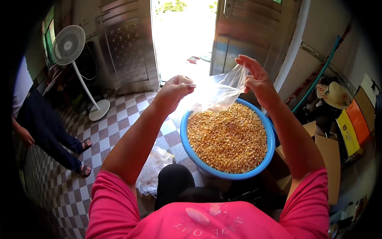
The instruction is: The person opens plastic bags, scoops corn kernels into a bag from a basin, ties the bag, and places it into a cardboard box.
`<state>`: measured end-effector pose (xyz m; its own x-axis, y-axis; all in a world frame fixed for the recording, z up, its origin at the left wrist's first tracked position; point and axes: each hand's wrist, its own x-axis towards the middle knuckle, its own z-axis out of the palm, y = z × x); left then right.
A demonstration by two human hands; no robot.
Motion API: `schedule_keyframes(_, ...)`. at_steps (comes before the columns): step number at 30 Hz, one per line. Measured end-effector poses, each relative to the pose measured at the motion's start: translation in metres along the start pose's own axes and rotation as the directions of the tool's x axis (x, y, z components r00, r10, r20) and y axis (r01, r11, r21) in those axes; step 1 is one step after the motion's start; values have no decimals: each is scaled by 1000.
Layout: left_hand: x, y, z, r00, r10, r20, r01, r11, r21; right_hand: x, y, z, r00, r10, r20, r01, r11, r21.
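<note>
A clear plastic bag [219, 91] is stretched between my two hands, above the far edge of a blue basin [185, 137]. Golden-yellow kernels [229, 139] fill the basin nearly to its rim. My left hand [179, 89] pinches one side of the bag, its fingers closed. On the other side, my right hand [256, 79] holds the bag's edge between thumb and fingers, with the upper fingers raised. The bag looks thin and empty, and glare washes out part of it.
Another person [43, 119] stands at the left near a white standing fan [85, 75]. Crumpled plastic bags [153, 169] lie on the checkered floor by my knee. Cardboard boxes [328, 163] and a straw hat [337, 95] are at the right. An open metal door [129, 44] stands ahead.
</note>
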<state>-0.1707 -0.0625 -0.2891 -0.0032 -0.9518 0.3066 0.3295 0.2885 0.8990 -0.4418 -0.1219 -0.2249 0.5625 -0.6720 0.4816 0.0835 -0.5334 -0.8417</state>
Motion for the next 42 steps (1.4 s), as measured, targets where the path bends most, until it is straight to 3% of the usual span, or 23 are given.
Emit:
schedule_keyframes(1, 8, -2, 2, 1000, 1, 1, -1, 1000, 0, 4, 4, -7, 999, -43, -19, 43, 999, -17)
schedule_keyframes(4, 15, 0, 25, 986, -160, 43, 137, 932, 334, 3, 28, -22, 999, -43, -8, 43, 999, 0)
schedule_keyframes(6, 36, -60, -1, 969, -243, 43, 205, 892, 403, -9, 53, -27, 1000, -5, 23, 4, 999, 32)
schedule_keyframes(7, 24, -56, 21, 957, -166, -240, 278, 764, 582, -17, 67, -29, 997, 60, 55, -63, 996, 58)
schedule_keyframes(8, 22, -75, 17, 946, -153, -285, 277, 838, 470, -25, 77, -30, 988, 123, 89, -131, 988, 81)
schedule_keyframes(11, 6, -102, 15, 951, -76, -300, 208, 876, 436, -49, 96, -35, 974, 205, 91, -213, 974, 81)
schedule_keyframes(14, -12, -104, 16, 951, -6, -311, 213, 742, 636, -65, 98, -43, 963, 252, 96, -260, 961, 94)
schedule_keyframes(17, -29, -98, 26, 913, -87, -399, 186, 958, 217, -76, 100, -47, 951, 294, 98, -300, 952, 60)
schedule_keyframes(18, -33, -96, 31, 913, -84, -400, 184, 958, 218, -78, 99, -47, 946, 311, 89, -316, 948, 44)
schedule_keyframes(19, -36, -96, 37, 870, -212, -445, 180, 977, -112, -81, 100, -47, 947, 308, 91, -313, 949, 44)
schedule_keyframes(20, -39, -97, 41, 828, -346, -442, 143, 891, -430, -83, 104, -47, 942, 317, 107, -321, 947, 23)
schedule_keyframes(22, -42, -111, 37, 841, -364, -401, 135, 858, -496, -89, 117, -47, 942, 315, 121, -318, 948, 6)
schedule_keyframes(24, -42, -141, 16, 948, -284, -143, 37, 545, -838, -92, 121, -45, 949, 293, 113, -298, 954, 27)
schedule_keyframes(26, -38, -134, 16, 938, -338, -72, 138, 558, -818, -92, 114, -43, 942, 319, 100, -327, 943, 68)
schedule_keyframes(28, -38, -125, 33, 823, -533, -199, 296, 700, -650, -86, 110, -45, 913, 404, -54, -370, 876, 310)
schedule_keyframes(30, -41, -113, 42, 833, -531, -156, 355, 729, -585, -75, 111, -46, 909, 399, -119, -338, 873, 351)
schedule_keyframes(33, -43, -92, 48, 878, -470, 96, 478, 844, -245, -59, 113, -44, 919, 363, -153, -274, 869, 413)
schedule_keyframes(34, -40, -93, 46, 876, -472, 99, 482, 841, -248, -55, 116, -44, 917, 367, -156, -277, 868, 412)
schedule_keyframes(36, -32, -97, 43, 889, -451, -83, 455, 890, 34, -51, 121, -44, 920, 372, -121, -299, 868, 396)
schedule_keyframes(38, -28, -77, 48, 918, -396, -23, 381, 895, -231, -52, 121, -47, 910, 397, -116, -315, 848, 426)
schedule_keyframes(40, -19, -86, 51, 932, -304, -200, 233, 921, -313, -56, 116, -53, 818, 509, -270, -368, 822, 435)
schedule_keyframes(41, -18, -87, 55, 932, -303, -199, 230, 919, -320, -59, 123, -58, 742, 515, -429, -394, 853, 342)
schedule_keyframes(42, -17, -85, 59, 921, -293, -257, 199, 920, -336, -62, 139, -62, 743, 514, -429, -397, 854, 337)
